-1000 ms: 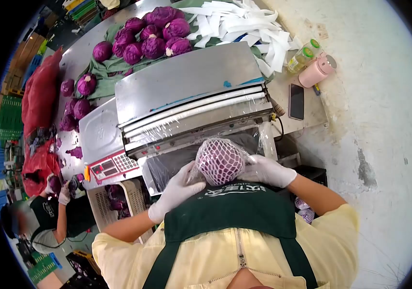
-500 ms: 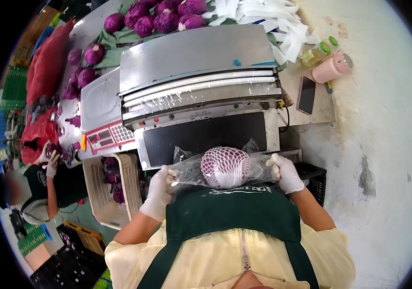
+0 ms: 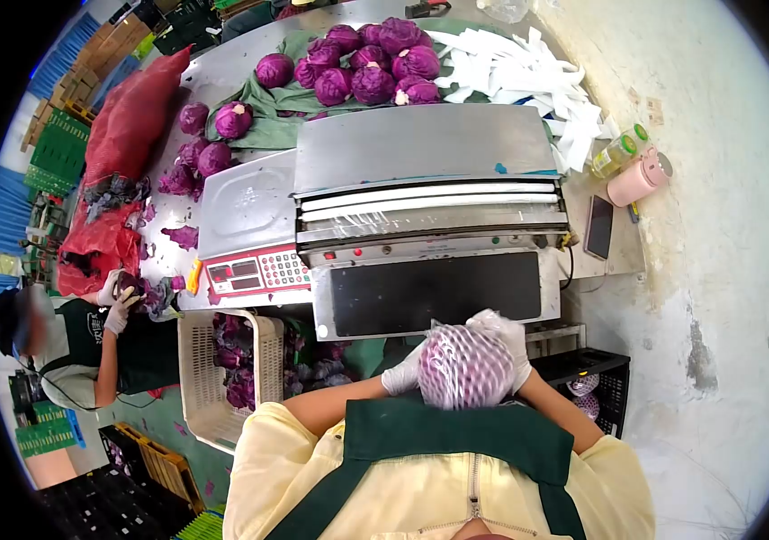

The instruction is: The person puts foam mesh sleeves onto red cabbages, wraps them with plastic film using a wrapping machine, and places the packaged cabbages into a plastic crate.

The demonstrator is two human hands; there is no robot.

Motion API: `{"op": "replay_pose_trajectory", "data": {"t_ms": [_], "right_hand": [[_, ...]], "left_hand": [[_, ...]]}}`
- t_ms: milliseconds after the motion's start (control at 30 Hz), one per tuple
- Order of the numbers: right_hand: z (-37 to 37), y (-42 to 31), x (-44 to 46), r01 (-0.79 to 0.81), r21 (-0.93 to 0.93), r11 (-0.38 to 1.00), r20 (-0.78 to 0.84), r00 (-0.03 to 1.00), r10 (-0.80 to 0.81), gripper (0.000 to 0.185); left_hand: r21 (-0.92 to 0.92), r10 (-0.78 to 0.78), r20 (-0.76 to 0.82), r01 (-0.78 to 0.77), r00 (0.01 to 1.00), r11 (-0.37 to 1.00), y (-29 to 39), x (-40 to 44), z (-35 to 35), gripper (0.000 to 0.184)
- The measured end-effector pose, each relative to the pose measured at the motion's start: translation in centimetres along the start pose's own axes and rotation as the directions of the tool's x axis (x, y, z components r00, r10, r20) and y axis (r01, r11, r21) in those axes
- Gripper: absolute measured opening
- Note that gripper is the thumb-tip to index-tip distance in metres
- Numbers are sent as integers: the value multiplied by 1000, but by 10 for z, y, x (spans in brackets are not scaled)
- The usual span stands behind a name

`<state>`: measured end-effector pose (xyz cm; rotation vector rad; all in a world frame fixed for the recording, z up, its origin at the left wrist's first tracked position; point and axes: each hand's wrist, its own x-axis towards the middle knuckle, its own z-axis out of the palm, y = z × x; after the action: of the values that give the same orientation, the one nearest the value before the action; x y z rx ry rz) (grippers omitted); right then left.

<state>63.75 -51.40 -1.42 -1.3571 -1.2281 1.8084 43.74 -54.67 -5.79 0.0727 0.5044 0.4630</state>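
Note:
A red cabbage (image 3: 465,367) in a white foam net and clear plastic film is held close to my apron, between my gloved hands. My left hand (image 3: 405,371) presses against its left side, with the fingers mostly hidden behind the cabbage. Around its upper right side curls my right hand (image 3: 508,340), and film bunches near the fingers. Just beyond the hands lies the black plate (image 3: 434,292) of the film wrapping machine (image 3: 429,148), whose film rolls sit above it.
Left of the machine stand a scale (image 3: 254,202) and a crate of purple leaves (image 3: 193,382). Bare cabbages (image 3: 371,85) and white foam nets (image 3: 528,72) lie behind. A phone (image 3: 598,227) and pink bottle (image 3: 639,177) are at right. A co-worker (image 3: 87,346) handles a cabbage at left.
The film that was stretched out to both sides is now folded round the netted cabbage. My hands have come inward onto it, and the view has shifted.

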Motion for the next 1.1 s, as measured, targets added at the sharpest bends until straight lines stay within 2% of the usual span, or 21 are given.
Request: {"op": "replay_pose_trajectory", "data": {"t_ms": [33, 67, 100, 133, 167, 233, 300, 333, 367, 433, 467, 500, 533, 567, 600, 667, 733, 767, 833, 933, 1100], "right_hand": [[22, -54, -7, 277, -367, 888, 29, 958, -287, 19], [35, -77, -2, 519, -412, 749, 92, 842, -532, 22], [57, -94, 0, 368, 87, 926, 38, 927, -372, 30], [76, -108, -6, 90, 575, 813, 329, 885, -330, 39], [84, -116, -4, -234, 673, 701, 625, 686, -372, 46], [98, -121, -11, -292, 620, 728, 640, 725, -255, 46], [96, -117, -25, -154, 684, 713, 396, 900, -185, 44], [92, -101, -31, 82, 700, 709, 170, 946, -277, 41], [80, -74, -34, 220, 615, 757, -26, 965, -260, 41], [62, -67, -61, 308, 418, 854, -324, 929, -176, 35], [50, -61, -69, 340, 191, 921, -384, 889, -248, 33], [43, -57, -87, 339, 168, 925, -366, 893, -261, 46], [41, -46, -97, 311, -66, 948, -372, 874, -313, 56], [39, -32, -112, 252, -288, 924, -369, 861, -350, 67], [28, -27, -126, 217, -226, 950, -492, 816, -304, 80], [-11, 15, -151, 310, 196, 930, -526, 834, -168, 78], [-37, 81, -183, 428, 585, 689, -571, 820, -25, 71], [-46, 81, -208, 525, 659, 538, -566, 818, -105, 66], [-60, 134, -236, 581, 702, 412, -661, 747, 74, 63], [-93, 254, -239, 588, 796, 145, -591, 703, 395, 54], [-150, 341, -155, 652, 732, 197, -498, 314, 808, 83]], "left_hand": [[-42, -25, 42, 26, 999, 999, 1, -8, 5, 43], [-73, -42, 76, 47, 996, 996, 2, -14, 8, 44], [-107, -48, 108, 59, 993, 993, 4, -21, 12, 45], [-134, -55, 138, 74, 989, 988, 7, -29, 15, 46], [-161, -59, 162, 85, 985, 983, 13, -37, 18, 47], [-210, -59, 213, 105, 975, 972, 26, -53, 24, 49], [-231, -54, 263, 117, 963, 966, 43, -64, 31, 52], [-230, -62, 282, 130, 957, 964, 52, -68, 36, 53], [-204, -87, 270, 146, 959, 968, 58, -69, 43, 54], [37, -9, -80, 12, 997, 999, 59, -84, 76, 72], [22, -10, -91, 12, 996, 1000, 55, -74, 78, 75], [14, -3, -109, 4, 994, 1000, 49, -61, 81, 79], [133, -9, -141, 28, 990, 991, 44, -48, 86, 80], [259, -54, -58, 67, 997, 964, 28, -30, 88, 77], [435, -76, -60, 95, 995, 895, 14, -13, 98, 75], [646, -119, -63, 131, 991, 752, -11, 23, 113, 71], [840, -248, -5, 138, 969, 524, -35, 46, 140, 72], [899, -355, -12, 166, 935, 406, -44, 57, 151, 71], [937, -400, -73, 201, 914, 287, -67, 80, 159, 61], [863, -441, -235, 395, 866, 315, -89, 108, 152, 55], [829, -391, -330, 462, 859, 315, -98, 119, 153, 52]]}}
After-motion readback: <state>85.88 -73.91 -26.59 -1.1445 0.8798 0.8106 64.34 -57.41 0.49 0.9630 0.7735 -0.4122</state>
